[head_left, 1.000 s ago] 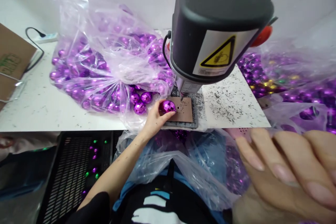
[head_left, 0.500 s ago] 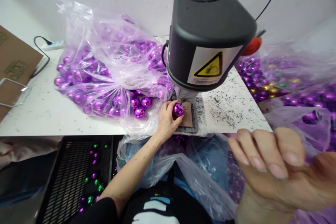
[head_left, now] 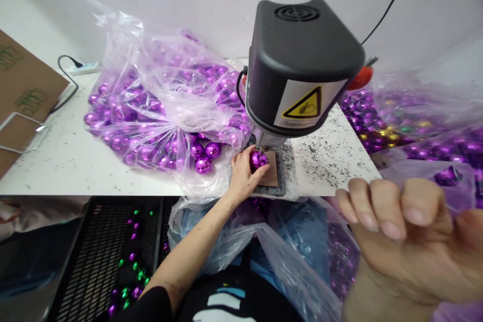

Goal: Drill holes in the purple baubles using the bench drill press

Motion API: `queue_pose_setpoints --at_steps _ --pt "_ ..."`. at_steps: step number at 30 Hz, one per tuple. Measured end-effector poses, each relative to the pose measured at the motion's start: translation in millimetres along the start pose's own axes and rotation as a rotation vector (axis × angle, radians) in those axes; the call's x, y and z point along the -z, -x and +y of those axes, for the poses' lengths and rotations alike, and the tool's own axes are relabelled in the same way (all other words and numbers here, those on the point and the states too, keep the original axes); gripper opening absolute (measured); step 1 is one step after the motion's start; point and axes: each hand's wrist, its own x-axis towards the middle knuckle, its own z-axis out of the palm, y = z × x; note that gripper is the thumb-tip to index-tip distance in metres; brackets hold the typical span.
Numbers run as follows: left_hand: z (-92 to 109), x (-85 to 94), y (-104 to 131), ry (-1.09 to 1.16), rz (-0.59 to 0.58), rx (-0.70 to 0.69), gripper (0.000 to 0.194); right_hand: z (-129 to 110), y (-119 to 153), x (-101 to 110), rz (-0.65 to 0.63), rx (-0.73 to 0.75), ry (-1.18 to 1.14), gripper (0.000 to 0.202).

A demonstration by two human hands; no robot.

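My left hand (head_left: pixel 243 173) is closed around a purple mirrored ball (head_left: pixel 258 159), fingers behind and thumb in front. The ball sits over a brown pad (head_left: pixel 269 171) beneath the black bench machine (head_left: pixel 302 70), with the machine's lower tip right at its top. Whether the tip enters the ball I cannot tell. Close to the camera on the right, my right hand (head_left: pixel 407 231) has its fingers curled over; anything inside the grip is hidden. Several loose purple balls (head_left: pixel 204 164) lie left of my left hand, at the mouth of a clear plastic bag (head_left: pixel 181 110) full of them.
Dark shavings litter the white table (head_left: pixel 317 156). A cardboard box (head_left: pixel 28 90) stands at the left, near a power strip (head_left: pixel 85 68). Below the edge is a black crate (head_left: pixel 98 251) with small green and purple balls. More bagged balls (head_left: pixel 362 115) are at the right.
The camera view has shifted slightly, so the table scene appears a little lower. The machine's tip now shows at the top of the ball. My right hand stays curled and my left keeps its hold.
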Motion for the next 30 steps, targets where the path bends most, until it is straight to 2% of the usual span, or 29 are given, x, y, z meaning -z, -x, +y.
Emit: queue_pose_setpoints --at_steps 2,4,6,8,11,14,17,19,21,25,30 --pt "-1.2 -1.8 0.5 -0.034 -0.011 -0.037 0.049 -1.3 -11.2 -0.5 0.178 0.068 0.200 0.034" --pt "-2.0 -2.3 1.0 -0.062 -0.037 -0.069 0.046 -1.7 -28.2 -3.9 0.389 0.206 0.393 0.025" --pt "-2.4 -1.9 1.2 -0.077 -0.059 -0.079 0.044 -1.4 -49.2 -9.7 0.522 0.372 0.538 0.026" --pt "-2.2 -1.2 1.1 -0.088 -0.069 -0.082 0.043 -1.1 -71.3 -15.5 0.499 0.450 0.656 0.035" --pt "-1.3 -0.7 1.1 -0.097 -0.057 -0.093 0.044 -1.4 -100.2 -19.0 0.367 0.445 0.853 0.043" --pt "-0.1 -0.8 1.3 -0.100 -0.045 -0.102 0.043 1.2 -121.2 -13.6 0.368 0.403 1.052 0.051" --pt "0.5 -0.9 1.6 -0.097 -0.058 -0.101 0.043 9.9 -132.8 -7.2 0.335 0.311 1.079 0.051" --pt "0.4 -1.1 1.7 -0.094 -0.066 -0.095 0.043 17.3 -132.6 -7.6 0.361 0.348 1.026 0.047" --pt "-0.1 -1.5 1.8 -0.095 -0.066 -0.091 0.043 23.7 -124.5 -12.0 0.440 0.463 1.010 0.044" --pt "-0.9 -2.0 1.7 -0.098 -0.073 -0.097 0.041 31.8 -91.4 -21.1 0.508 0.659 1.112 0.028" --pt "-0.6 -1.7 1.5 -0.094 -0.083 -0.107 0.040 42.5 -53.3 -18.7 0.540 0.619 1.226 0.011"
